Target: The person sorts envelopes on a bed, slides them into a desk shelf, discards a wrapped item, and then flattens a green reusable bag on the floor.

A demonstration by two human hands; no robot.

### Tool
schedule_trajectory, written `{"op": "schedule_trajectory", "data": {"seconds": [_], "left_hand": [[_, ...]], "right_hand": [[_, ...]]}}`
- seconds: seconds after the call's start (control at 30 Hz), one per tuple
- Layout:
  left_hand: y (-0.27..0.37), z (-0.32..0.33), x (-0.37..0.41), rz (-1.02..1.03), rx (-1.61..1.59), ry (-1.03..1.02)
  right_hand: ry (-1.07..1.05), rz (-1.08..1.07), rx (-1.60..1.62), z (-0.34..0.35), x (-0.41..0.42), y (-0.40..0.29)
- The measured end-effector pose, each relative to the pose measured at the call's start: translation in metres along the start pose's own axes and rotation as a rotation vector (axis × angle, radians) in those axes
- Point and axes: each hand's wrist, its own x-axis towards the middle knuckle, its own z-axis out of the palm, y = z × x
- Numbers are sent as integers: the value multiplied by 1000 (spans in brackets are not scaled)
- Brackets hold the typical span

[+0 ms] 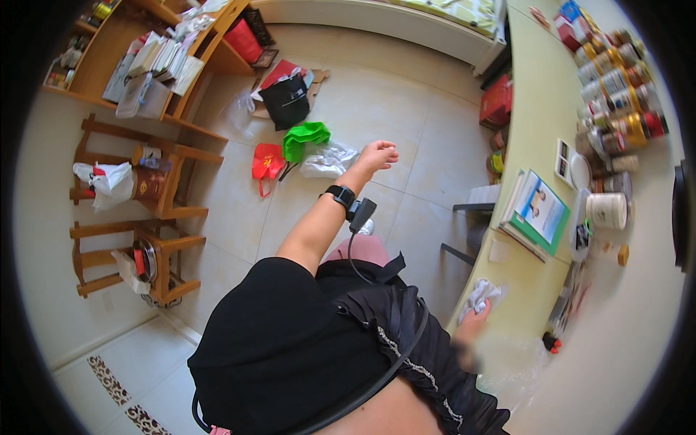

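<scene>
My left hand is stretched out in mid-air over the tiled floor, its fingers loosely bent and nothing in them. Beneath and beside it on the floor lie a crumpled clear plastic bag, a green bag and a red bag. A black strap with a cabled device is around the left wrist. At the right, my right hand grips a crumpled white cloth on the pale yellow tabletop; part of this hand and its wrist is blurred.
Jars line the long table by the wall, with books nearer its edge. Two wooden chairs holding items stand at left, below a wooden shelf unit. A black bag and cardboard lie on the floor.
</scene>
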Motion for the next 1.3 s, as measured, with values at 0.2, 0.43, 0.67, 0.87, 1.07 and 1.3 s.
{"op": "schedule_trajectory", "data": {"seconds": [0.2,0.43,0.67,0.87,1.07,1.3], "left_hand": [[13,-99,4,28,-154,172],[-17,-209,-23,71,-151,416],[-58,-288,-102,-9,-199,728],[-74,-256,-139,-54,-280,792],[-41,-205,-142,71,-242,725],[-2,-226,-174,166,-198,745]], "right_hand": [[62,119,-226,-7,24,16],[-339,523,257,-5,53,61],[-627,349,-564,-56,96,-18],[-968,23,-348,-47,139,-171],[-955,-523,-44,-13,92,-297],[-965,-729,-142,26,55,-331]]}}
